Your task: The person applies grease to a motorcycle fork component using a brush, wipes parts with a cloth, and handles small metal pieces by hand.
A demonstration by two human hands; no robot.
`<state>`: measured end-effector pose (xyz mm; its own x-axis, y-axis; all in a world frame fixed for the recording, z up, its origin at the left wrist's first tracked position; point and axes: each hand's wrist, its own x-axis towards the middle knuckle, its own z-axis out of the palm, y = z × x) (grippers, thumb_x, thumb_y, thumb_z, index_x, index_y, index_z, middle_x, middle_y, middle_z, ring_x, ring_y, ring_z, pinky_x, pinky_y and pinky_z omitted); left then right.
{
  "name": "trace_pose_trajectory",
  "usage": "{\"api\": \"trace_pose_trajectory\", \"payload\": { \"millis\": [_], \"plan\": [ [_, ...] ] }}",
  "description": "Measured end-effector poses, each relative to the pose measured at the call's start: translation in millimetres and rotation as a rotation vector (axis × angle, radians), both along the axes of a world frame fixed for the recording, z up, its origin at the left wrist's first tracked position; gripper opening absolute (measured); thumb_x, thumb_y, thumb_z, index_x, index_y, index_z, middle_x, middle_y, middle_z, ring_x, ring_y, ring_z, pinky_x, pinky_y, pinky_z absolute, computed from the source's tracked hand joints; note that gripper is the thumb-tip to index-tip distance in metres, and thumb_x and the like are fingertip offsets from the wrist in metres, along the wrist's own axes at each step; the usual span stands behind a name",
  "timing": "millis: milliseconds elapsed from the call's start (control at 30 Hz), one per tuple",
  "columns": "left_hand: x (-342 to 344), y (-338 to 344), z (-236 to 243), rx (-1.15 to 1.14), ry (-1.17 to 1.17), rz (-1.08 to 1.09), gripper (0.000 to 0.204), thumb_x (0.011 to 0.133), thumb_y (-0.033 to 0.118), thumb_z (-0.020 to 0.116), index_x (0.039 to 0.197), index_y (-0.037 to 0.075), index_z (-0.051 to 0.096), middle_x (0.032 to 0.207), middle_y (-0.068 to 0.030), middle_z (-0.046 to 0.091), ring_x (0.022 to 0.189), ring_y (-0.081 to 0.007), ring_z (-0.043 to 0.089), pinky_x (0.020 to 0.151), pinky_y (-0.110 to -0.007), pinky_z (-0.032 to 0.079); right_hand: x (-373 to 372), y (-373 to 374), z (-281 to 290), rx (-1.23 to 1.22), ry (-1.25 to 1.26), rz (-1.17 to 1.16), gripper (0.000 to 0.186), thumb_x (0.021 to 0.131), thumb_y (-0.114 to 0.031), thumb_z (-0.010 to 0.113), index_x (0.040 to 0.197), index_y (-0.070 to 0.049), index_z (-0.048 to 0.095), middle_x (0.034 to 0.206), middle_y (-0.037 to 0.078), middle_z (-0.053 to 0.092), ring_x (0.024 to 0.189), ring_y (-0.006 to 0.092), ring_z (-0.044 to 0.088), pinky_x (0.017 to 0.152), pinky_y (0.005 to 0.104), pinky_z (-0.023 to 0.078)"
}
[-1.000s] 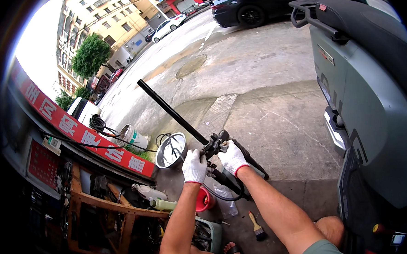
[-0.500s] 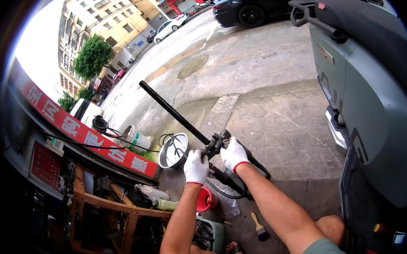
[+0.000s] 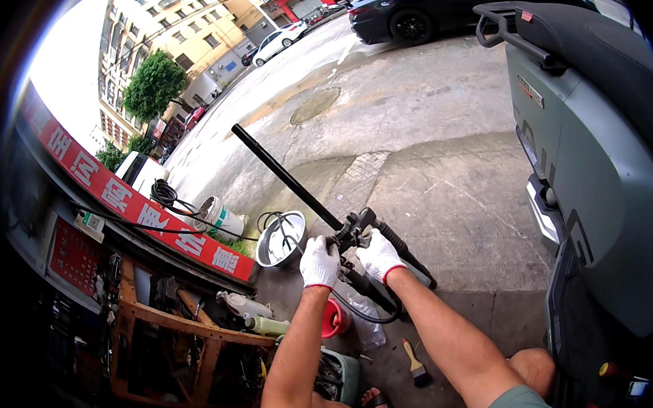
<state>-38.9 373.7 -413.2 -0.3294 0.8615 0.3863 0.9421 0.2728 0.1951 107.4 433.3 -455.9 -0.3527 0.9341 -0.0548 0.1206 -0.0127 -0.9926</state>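
A black fork assembly (image 3: pixel 288 178) with a long tube, a clamp (image 3: pixel 357 224) and a ribbed lower leg (image 3: pixel 391 239) stands tilted in front of me. My left hand (image 3: pixel 320 263), in a white knit glove, is closed on the left side of the clamp. My right hand (image 3: pixel 379 256), gloved alike, grips its right side; the fingertips are partly hidden. A black hose (image 3: pixel 377 319) loops below the hands. Beneath are a red bucket (image 3: pixel 331 314), a plastic bag (image 3: pixel 366 331) and a wood-handled paintbrush (image 3: pixel 416 362).
A grey scooter (image 3: pixel 592 190) fills the right side. On the left are a cluttered wooden frame (image 3: pixel 129 310), a red banner (image 3: pixel 150 220), a white bucket (image 3: pixel 224 217), a metal basin (image 3: pixel 282 239) and a green bin (image 3: pixel 343 377). Parked cars (image 3: pixel 442 17) line the road.
The surroundings sit slightly further right in the picture. Both hands keep their hold on the clamp, which has shifted a little right with the fork.
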Motion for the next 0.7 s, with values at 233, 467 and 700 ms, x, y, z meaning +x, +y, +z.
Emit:
{"api": "trace_pose_trajectory", "payload": {
  "millis": [233, 467, 700],
  "plan": [
    [19, 11, -10, 0.174, -0.065, -0.032, 0.016, 0.086, 0.020, 0.067, 0.094, 0.006, 0.067, 0.093, -0.0172, 0.064, 0.086, -0.0358, 0.065, 0.077, -0.044, 0.052, -1, 3, -2, -0.020, 0.012, -0.048, 0.039, 0.079, -0.019, 0.067, 0.112, 0.000, 0.056, 0.103, 0.025, 0.067, 0.102, 0.0413, 0.064, 0.088, 0.0458, 0.051],
    [30, 8, 6, 0.216, -0.094, -0.130, 0.014, 0.084, 0.013, 0.068, 0.095, 0.005, 0.069, 0.090, -0.0154, 0.066, 0.084, -0.0327, 0.066, 0.076, -0.039, 0.053, 4, 10, -3, -0.039, 0.021, -0.128, 0.041, 0.080, -0.020, 0.070, 0.113, 0.001, 0.058, 0.101, 0.023, 0.069, 0.100, 0.0391, 0.066, 0.087, 0.0446, 0.052],
    [44, 51, 13, 0.077, 0.254, -0.228, 0.015, 0.087, 0.020, 0.065, 0.095, 0.008, 0.069, 0.092, -0.0141, 0.062, 0.086, -0.0335, 0.063, 0.074, -0.042, 0.053, 11, 11, 1, -0.017, 0.067, -0.137, 0.041, 0.085, -0.022, 0.066, 0.115, 0.003, 0.054, 0.103, 0.030, 0.067, 0.101, 0.0443, 0.064, 0.086, 0.0476, 0.052]
  ]
}}
